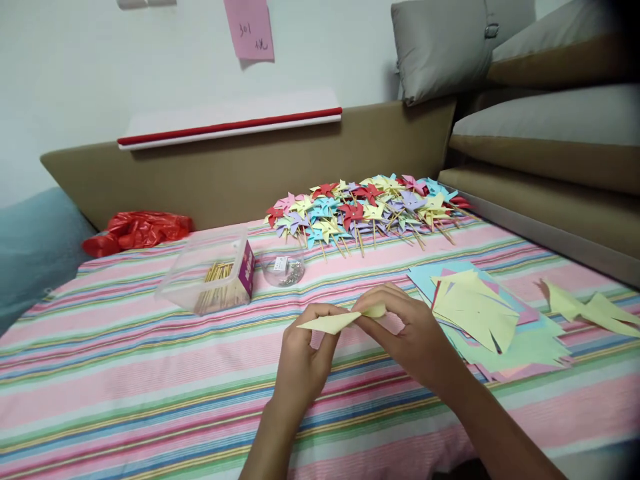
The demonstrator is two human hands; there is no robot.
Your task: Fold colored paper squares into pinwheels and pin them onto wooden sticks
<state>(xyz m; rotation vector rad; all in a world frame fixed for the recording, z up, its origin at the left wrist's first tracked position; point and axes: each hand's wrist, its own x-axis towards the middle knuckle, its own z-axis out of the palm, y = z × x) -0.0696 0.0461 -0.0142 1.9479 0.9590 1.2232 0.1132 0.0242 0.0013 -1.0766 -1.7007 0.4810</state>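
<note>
Both my hands pinch one yellow paper sheet (331, 323), raised over the striped cloth and seen nearly edge-on, with its left tip pointing out. My left hand (306, 353) closes thumb and fingers on its left part. My right hand (397, 323) grips the right part between thumb and fingers, hiding some of it. Just right of that hand lies a stack of coloured paper squares (540, 340), topped by yellow sheets (473, 310) with slits cut in from their corners.
Finished paper pinwheels (350, 213) on sticks are heaped at the back. A clear plastic box (183, 273) holds thin sticks; beside it stands a round clear container (283, 267) with small metal pieces. Folded yellow paper (590, 310) lies right, a red plastic bag (137, 230) back left, cushions (555, 133) right.
</note>
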